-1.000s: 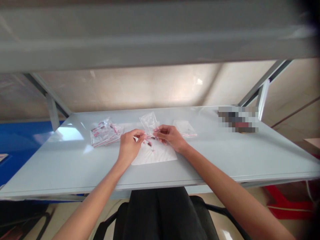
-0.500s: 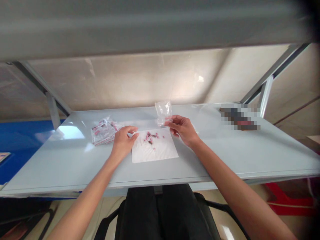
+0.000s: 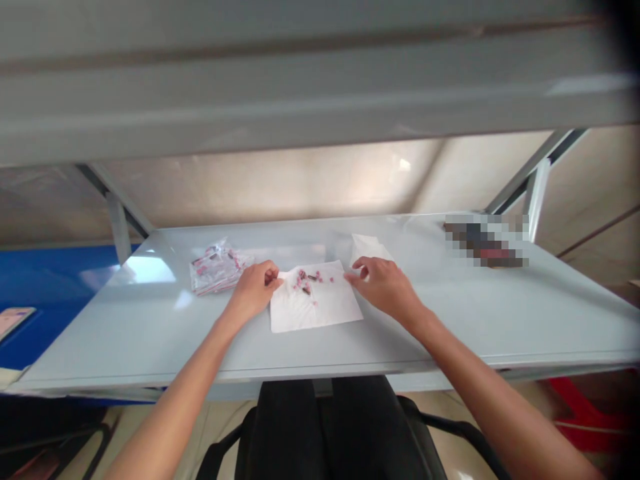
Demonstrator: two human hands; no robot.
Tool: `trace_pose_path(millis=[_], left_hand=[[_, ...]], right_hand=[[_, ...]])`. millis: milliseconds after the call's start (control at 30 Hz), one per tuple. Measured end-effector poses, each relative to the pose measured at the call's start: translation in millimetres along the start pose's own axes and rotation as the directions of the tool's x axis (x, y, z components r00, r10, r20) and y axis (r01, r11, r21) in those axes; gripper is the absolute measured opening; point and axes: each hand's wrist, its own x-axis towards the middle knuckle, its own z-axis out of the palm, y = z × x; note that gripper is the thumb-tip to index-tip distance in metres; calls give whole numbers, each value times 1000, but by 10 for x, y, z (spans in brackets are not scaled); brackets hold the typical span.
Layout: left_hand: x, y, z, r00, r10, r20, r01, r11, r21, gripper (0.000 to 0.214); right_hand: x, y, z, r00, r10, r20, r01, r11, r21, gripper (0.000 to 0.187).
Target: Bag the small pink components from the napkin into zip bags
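Note:
A white paper sheet (image 3: 315, 307) lies on the table, with several small pink and dark parts (image 3: 307, 280) scattered on its upper half. My left hand (image 3: 253, 290) has curled fingers at the sheet's upper left corner and seems to pinch it. My right hand (image 3: 383, 285) rests with its fingers apart, the fingertips on the sheet's upper right edge. Behind that hand lies a flat white packet (image 3: 369, 248). A faint clear plastic bag (image 3: 339, 245) seems to lie beside the packet, though it is hard to make out. A heap of red-striped zip bags (image 3: 217, 270) sits left of my left hand.
The grey metal table (image 3: 320, 353) has a pixelated object (image 3: 485, 240) at its back right. A grey shelf (image 3: 300, 80) runs overhead on slanted struts. A blue surface (image 3: 50, 287) lies to the left, a black chair (image 3: 320, 427) below, and red plastic (image 3: 585, 413) on the floor.
My right hand no longer holds the clear bag and has moved down to the sheet's right edge. My left hand has moved onto the sheet's left corner.

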Motion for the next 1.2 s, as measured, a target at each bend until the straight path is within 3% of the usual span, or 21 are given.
trace_pose_path(millis=[200, 333, 433, 533, 700, 800, 933, 1033, 1133, 1200], left_hand=[[-90, 142, -30, 998, 9, -67, -15, 997, -77, 1], [-195, 157, -28, 1000, 15, 1, -14, 979, -204, 41], [-264, 162, -9, 1000, 12, 13, -9, 970, -245, 47], [-285, 190, -2, 998, -70, -11, 63, 952, -298, 38], [-234, 215, -18, 952, -301, 45, 276, 793, -544, 42], [-189, 199, -18, 930, -364, 51, 306, 691, -655, 44], [-159, 169, 4, 926, -377, 27, 290, 661, -692, 39], [-163, 146, 28, 932, -362, 6, 265, 670, -694, 37], [-174, 130, 39, 939, -345, -10, 255, 710, -656, 34], [-173, 128, 37, 951, -309, -3, 242, 751, -614, 31]], right_hand=[[-62, -139, 225, 999, -35, 28, 35, 999, -12, 11], [-62, -140, 224, 998, -65, 1, 64, 996, 55, 10], [-70, -161, 227, 993, -111, -48, 119, 967, 224, 9], [-75, -173, 237, 995, -83, -57, 99, 902, 419, 14], [-34, -145, 273, 986, 82, 144, -159, 715, 681, 17], [-1, -97, 320, 983, 118, 142, -185, 611, 770, 19], [4, -40, 376, 984, 126, 127, -176, 549, 817, 20], [-12, -25, 386, 987, 124, 99, -154, 588, 794, 21], [-23, -24, 369, 997, 67, 36, -74, 745, 663, 18], [-19, -26, 361, 1000, 10, 0, -8, 804, 595, 18]])
